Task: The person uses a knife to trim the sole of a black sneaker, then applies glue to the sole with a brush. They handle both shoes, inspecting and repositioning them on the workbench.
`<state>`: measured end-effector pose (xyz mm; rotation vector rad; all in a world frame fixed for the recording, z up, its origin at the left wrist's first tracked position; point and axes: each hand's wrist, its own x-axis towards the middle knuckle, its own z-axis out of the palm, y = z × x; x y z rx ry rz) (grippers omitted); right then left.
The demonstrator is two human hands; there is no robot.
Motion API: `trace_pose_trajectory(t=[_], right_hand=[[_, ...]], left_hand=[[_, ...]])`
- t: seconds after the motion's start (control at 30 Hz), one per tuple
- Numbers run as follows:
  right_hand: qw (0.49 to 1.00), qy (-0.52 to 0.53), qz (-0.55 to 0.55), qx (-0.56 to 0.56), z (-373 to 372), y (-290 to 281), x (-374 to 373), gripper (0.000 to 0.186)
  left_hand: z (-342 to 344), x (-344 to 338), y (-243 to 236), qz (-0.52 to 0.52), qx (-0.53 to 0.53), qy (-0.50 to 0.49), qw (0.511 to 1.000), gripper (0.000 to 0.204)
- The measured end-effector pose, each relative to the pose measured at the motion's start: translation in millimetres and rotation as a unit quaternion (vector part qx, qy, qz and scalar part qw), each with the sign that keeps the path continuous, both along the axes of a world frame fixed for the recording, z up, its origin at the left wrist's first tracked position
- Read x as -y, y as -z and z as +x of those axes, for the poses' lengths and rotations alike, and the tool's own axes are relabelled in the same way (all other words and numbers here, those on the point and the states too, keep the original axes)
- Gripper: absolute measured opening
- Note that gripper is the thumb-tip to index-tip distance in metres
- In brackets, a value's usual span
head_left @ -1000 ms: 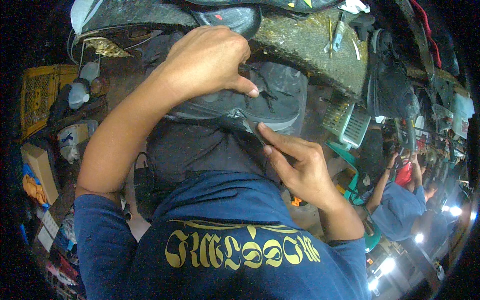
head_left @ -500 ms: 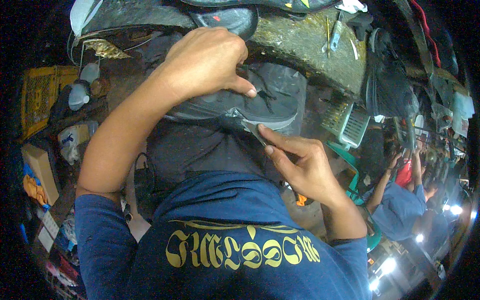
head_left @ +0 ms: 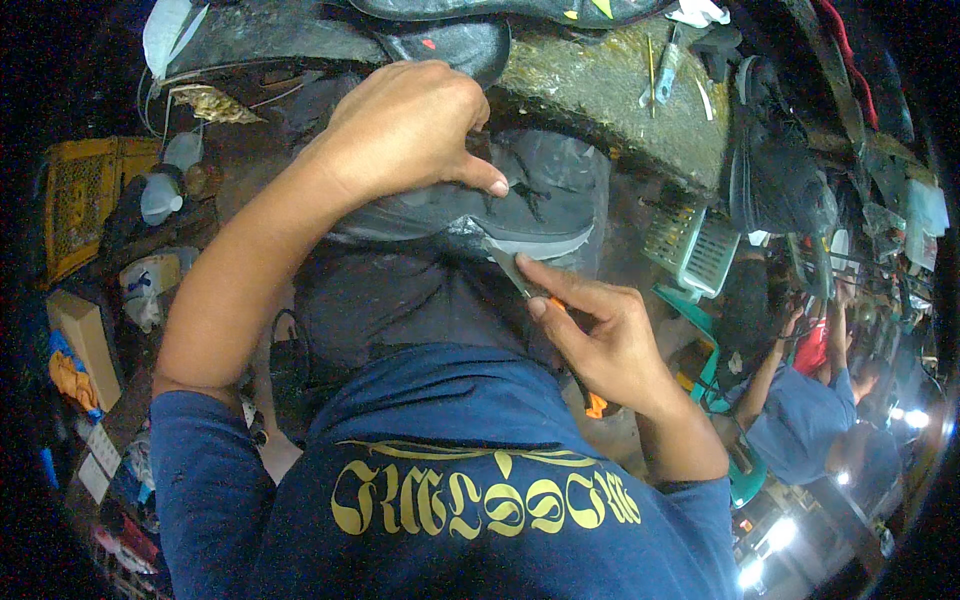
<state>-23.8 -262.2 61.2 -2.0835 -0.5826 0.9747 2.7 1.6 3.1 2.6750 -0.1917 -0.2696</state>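
Note:
A black shoe (head_left: pixel 555 210) with dark laces and a pale strip along its near edge lies over my lap, partly on a dark sheet. My left hand (head_left: pixel 420 125) is closed over its left part, thumb pointing right along the top; the other fingers are mostly hidden. In my right hand (head_left: pixel 605 345) a cutter knife (head_left: pixel 512 274) with orange on its handle is pinched between thumb and fingers. The blade tip points up and left, at the shoe's near edge where the pale strip begins; whether it touches cannot be made out.
Beyond the shoe is a worn stone-like block (head_left: pixel 610 85), with another cutter (head_left: pixel 668 70) and a thin yellow stick on it. A dark shoe (head_left: pixel 455 45) lies at its left. To the right stand a pale green basket (head_left: pixel 695 250) and a co-worker (head_left: pixel 800 420).
My right hand has turned slightly, and orange on the knife handle now shows beside the fingers. The left hand keeps its hold on the shoe.

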Motion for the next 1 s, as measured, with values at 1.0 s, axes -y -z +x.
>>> trace_pose_trajectory(t=[1.0], right_hand=[[0.998, -0.051, 0.016, 0.04, 15.2, -4.0, -11.4, 0.033]], left_hand=[[1.3, 1.0, -6.1, 0.008, -0.031, 0.003, 0.999, 0.056]])
